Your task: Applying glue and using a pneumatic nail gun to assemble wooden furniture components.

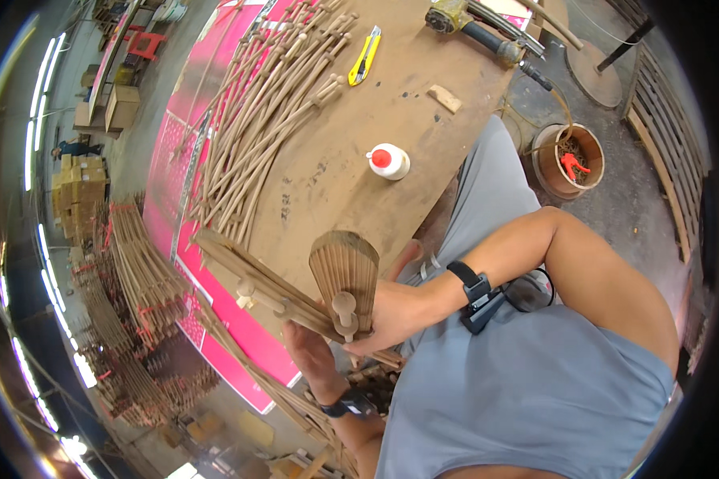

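My right hand (387,315) is closed on a fan-shaped wooden piece (342,259), ridged lengthwise like a bundle of slats. A pale round-headed wooden peg (344,305) shows at its lower end. My left hand (311,351) is closed below a long brown wooden strip (268,279), its fingers partly hidden by the wood. A short light peg (256,295) sticks out from the strip's side. Strip and fan-shaped piece meet near both hands, above the table's near edge; how they join is hidden.
On the brown-topped table (311,191) lie a heap of turned wooden rods (272,112), a yellow utility knife (365,57), a white bottle with red cap (389,162), a wood block (444,99) and a power tool (475,32). A wooden tub (589,156) stands right; bundled rods (144,263) stand left.
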### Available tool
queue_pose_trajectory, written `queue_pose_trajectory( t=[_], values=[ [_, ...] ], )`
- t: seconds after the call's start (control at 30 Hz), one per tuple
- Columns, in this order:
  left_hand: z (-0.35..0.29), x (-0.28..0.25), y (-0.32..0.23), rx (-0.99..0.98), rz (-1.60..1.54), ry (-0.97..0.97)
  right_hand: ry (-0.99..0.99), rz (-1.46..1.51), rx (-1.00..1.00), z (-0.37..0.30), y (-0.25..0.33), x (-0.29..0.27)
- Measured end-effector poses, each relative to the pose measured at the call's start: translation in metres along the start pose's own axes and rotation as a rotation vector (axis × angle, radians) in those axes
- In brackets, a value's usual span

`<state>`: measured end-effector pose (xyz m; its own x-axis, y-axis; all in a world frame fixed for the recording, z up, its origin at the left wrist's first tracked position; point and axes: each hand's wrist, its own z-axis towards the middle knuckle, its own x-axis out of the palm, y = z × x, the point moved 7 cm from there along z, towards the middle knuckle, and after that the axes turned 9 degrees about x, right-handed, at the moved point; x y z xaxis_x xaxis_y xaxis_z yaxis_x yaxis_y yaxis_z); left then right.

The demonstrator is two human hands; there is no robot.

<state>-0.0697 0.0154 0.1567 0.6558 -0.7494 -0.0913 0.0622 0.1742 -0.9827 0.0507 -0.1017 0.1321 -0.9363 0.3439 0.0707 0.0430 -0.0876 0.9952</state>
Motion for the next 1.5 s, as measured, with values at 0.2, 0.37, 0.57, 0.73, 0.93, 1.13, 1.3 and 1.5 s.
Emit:
queue_pose_trajectory(
  t=[0.2, 0.37, 0.57, 0.73, 0.93, 1.13, 1.3, 1.5],
  values=[
    [0.01, -0.007, 0.008, -0.147, -0.255, 0.201, 0.01, -0.02, -0.006, -0.005, 0.006, 0.007],
    [0.005, 0.0, 0.013, -0.196, -0.257, 0.144, 0.045, -0.015, 0.059, -0.008, 0.011, 0.004],
    [0.012, 0.001, -0.012, 0.041, -0.001, -0.155, 0.118, 0.008, 0.15, 0.0, 0.017, -0.008],
    [-0.008, 0.045, -0.087, 0.485, 0.748, -0.169, 0.129, -0.055, 0.186, 0.015, 0.005, -0.001],
    [0.002, 0.069, -0.08, 0.41, 0.984, 0.058, 0.095, -0.122, 0.154, 0.018, 0.004, 0.005],
    [0.012, 0.074, -0.088, 0.504, 0.917, -0.057, 0.131, -0.185, 0.146, 0.019, 0.007, 0.013],
    [0.021, 0.077, -0.084, 0.359, 0.614, -0.083, 0.114, -0.182, 0.123, 0.017, 0.015, 0.011],
    [0.019, 0.071, -0.078, 0.341, 0.642, -0.103, 0.123, -0.182, 0.084, 0.019, 0.015, 0.011]
  ],
)
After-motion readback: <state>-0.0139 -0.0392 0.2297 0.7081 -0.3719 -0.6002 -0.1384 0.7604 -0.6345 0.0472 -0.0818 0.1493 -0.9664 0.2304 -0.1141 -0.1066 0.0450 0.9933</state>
